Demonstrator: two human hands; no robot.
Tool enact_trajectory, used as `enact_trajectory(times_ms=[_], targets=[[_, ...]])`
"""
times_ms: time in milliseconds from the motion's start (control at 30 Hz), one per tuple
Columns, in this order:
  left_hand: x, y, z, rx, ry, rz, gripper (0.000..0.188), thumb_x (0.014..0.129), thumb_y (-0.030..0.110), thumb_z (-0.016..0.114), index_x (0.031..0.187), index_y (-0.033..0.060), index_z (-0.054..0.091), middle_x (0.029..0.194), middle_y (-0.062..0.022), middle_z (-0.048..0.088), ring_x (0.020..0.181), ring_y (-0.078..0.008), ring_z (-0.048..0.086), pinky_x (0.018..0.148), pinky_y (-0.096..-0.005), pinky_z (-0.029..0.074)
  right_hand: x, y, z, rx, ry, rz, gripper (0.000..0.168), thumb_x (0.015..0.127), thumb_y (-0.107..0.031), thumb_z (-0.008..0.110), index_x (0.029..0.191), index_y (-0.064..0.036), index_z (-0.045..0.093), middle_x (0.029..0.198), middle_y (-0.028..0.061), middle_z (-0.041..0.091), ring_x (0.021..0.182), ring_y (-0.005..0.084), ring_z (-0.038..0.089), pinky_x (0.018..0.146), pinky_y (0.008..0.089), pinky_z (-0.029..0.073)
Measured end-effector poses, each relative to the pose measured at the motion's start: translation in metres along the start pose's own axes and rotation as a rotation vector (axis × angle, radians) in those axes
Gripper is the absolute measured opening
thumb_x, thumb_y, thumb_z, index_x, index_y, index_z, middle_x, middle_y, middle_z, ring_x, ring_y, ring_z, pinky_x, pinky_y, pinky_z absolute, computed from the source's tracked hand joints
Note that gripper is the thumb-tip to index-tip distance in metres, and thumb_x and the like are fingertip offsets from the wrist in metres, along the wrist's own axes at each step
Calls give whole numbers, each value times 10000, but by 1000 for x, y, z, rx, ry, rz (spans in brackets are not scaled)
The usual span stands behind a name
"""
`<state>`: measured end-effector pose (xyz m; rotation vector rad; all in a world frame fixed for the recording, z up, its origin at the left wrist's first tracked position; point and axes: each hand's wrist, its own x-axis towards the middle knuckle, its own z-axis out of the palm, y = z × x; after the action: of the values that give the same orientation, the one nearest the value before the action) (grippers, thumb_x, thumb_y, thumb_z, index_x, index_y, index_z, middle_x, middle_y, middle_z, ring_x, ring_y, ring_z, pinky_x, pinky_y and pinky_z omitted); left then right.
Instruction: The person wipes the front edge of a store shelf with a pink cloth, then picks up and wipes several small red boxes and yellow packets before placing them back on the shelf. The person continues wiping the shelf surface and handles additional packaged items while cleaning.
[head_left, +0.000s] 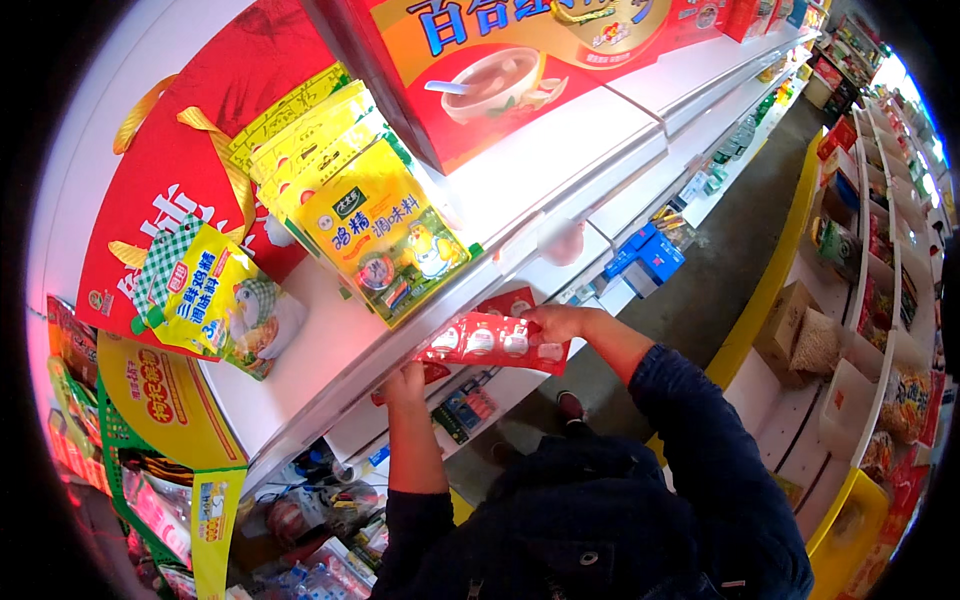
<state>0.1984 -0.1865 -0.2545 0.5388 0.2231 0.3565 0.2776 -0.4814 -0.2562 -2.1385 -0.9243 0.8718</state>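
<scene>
My right hand (559, 324) grips the right end of a red strip of sachets (480, 339) with round white labels, just in front of the white upper shelf's edge. Another red packet (514, 300) shows behind that strip. At the strip's left, my left hand (405, 386) closes on a red packet (435, 372), its fingertips partly hidden. Above my hands, a stack of yellow chicken-seasoning bags (386, 232) leans on the shelf (330, 330). Left of the stack lies one more seasoning bag (217, 296) with a green checked top.
A red gift box (510, 112) and a red bag with yellow handles (195, 112) stand on the shelf. Blue boxes (645, 259) sit lower right. A green basket (112, 450) of packets stands at left. Across the aisle floor (739, 217) runs another shelf with a yellow edge (780, 247).
</scene>
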Motion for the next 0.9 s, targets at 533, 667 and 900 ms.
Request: enact_trajectory(times_ms=[533, 667, 900], targets=[[13, -20, -123, 647, 277, 167, 512, 901, 306, 584, 1305, 73, 372, 1247, -102, 469, 1121, -245, 487, 856, -396, 496, 174, 196, 104, 10, 749, 262, 677, 756, -348, 680, 1357, -171, 423, 1359, 86, 462, 1178, 332, 498, 905, 460, 443], [6, -26, -125, 935, 263, 319, 444, 896, 288, 596, 1267, 132, 409, 1201, -53, 509, 1000, -227, 553, 783, -377, 518, 138, 122, 53, -71, 513, 270, 603, 754, -330, 687, 1288, -117, 506, 1272, 113, 542, 1147, 307, 531, 916, 448, 439], [-17, -29, -66, 456, 390, 36, 368, 861, 301, 645, 1156, 118, 524, 1162, -55, 567, 1015, -225, 574, 840, -394, 493, 60, 43, -5, 640, 529, 208, 321, 841, -117, 635, 1142, -16, 586, 1031, 121, 651, 971, 194, 590, 823, 319, 456]])
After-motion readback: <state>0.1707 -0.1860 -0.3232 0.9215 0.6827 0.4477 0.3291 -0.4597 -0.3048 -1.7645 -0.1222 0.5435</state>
